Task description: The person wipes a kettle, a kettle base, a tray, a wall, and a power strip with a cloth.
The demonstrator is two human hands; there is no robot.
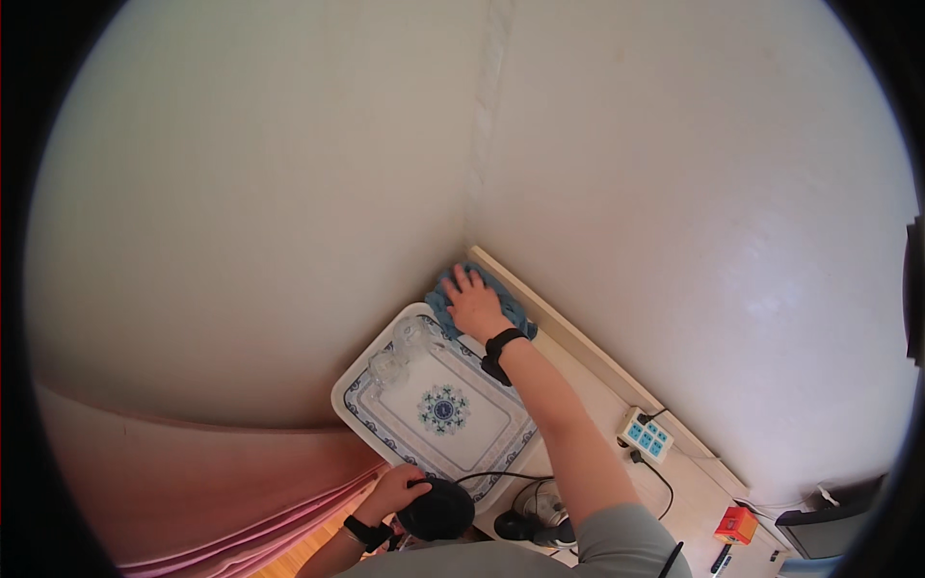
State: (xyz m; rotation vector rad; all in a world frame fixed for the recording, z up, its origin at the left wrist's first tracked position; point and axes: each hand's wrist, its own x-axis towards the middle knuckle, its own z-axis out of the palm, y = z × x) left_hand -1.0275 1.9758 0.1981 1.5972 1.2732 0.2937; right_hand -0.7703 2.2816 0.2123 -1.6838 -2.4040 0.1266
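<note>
My right hand lies flat with fingers spread on a crumpled blue cloth in the corner where two walls meet. Beside it is a white tray with a blue floral pattern; two clear glass items rest near its left side. At the tray's near edge, my left hand has its thumb and fingers closed at the rim of a black round object, whose underside I cannot see. A black cord runs to the right from near that object. Both wrists wear dark bands.
A raised wooden strip edges the pale tabletop along the right wall. On the tabletop are a power strip with plugs and an orange-red box. A clear and black appliance stands close to my body. A pink curtain hangs at the left.
</note>
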